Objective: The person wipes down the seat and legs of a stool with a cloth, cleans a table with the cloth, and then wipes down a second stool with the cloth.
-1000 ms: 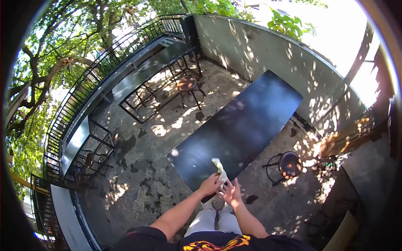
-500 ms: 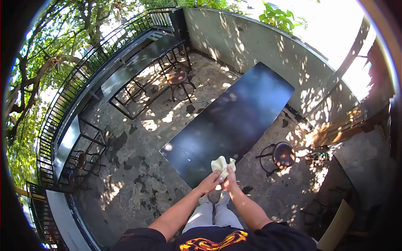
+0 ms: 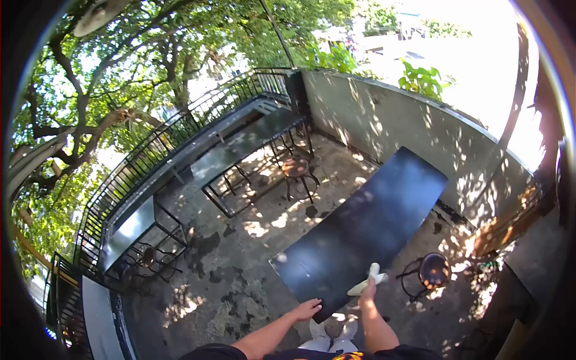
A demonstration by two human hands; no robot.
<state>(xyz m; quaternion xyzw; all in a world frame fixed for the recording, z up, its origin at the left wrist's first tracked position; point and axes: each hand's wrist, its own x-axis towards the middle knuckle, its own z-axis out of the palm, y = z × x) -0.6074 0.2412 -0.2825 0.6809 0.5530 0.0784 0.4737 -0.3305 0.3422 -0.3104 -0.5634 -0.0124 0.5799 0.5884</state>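
Note:
A long dark table (image 3: 366, 222) stretches from just before me toward the wall. My right hand (image 3: 368, 292) is closed on a pale, crumpled cloth (image 3: 363, 285) over the table's near right part. One end of the cloth sticks up above the fingers and another part spreads to the left. My left hand (image 3: 308, 309) is apart from the cloth, at the table's near left edge, with its fingers stretched out and nothing in it.
A round stool (image 3: 434, 270) stands right of the table, another stool (image 3: 296, 167) beyond it. Two more dark tables (image 3: 246, 147) (image 3: 129, 233) line the black railing (image 3: 144, 153) at the left. A grey wall (image 3: 390, 117) runs behind.
Both hands were together on the cloth. The left hand has let go and moved left to the table edge; the right hand has carried the cloth rightward. The view has tilted up.

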